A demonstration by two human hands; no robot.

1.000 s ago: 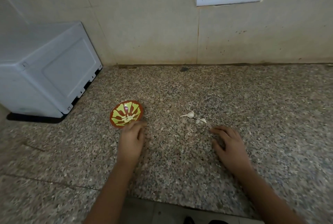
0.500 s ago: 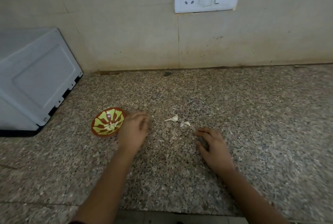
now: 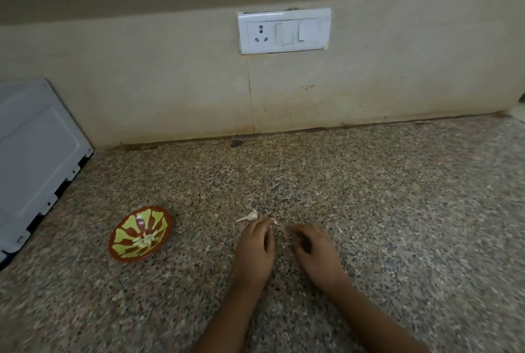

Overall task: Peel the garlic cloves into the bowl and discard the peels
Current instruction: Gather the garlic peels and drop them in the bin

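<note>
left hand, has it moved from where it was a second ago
Yes. The left hand went right, away from the bowl it was beside, and now reaches the garlic peels.

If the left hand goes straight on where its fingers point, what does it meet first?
Probably the pale garlic scrap lying just ahead of the left hand; how high the hand is held is unclear.

a wide stretch of speckled counter (image 3: 383,210) lies open across the right half of the frame, and also between the bowl (image 3: 168,220) at lower left and the hands. a white appliance (image 3: 37,159) blocks the left edge, and the wall (image 3: 170,88) closes the back. small peel scraps (image 3: 250,216) lie at the fingertips of the left hand (image 3: 255,244), with the right hand (image 3: 315,250) close beside it.
</note>
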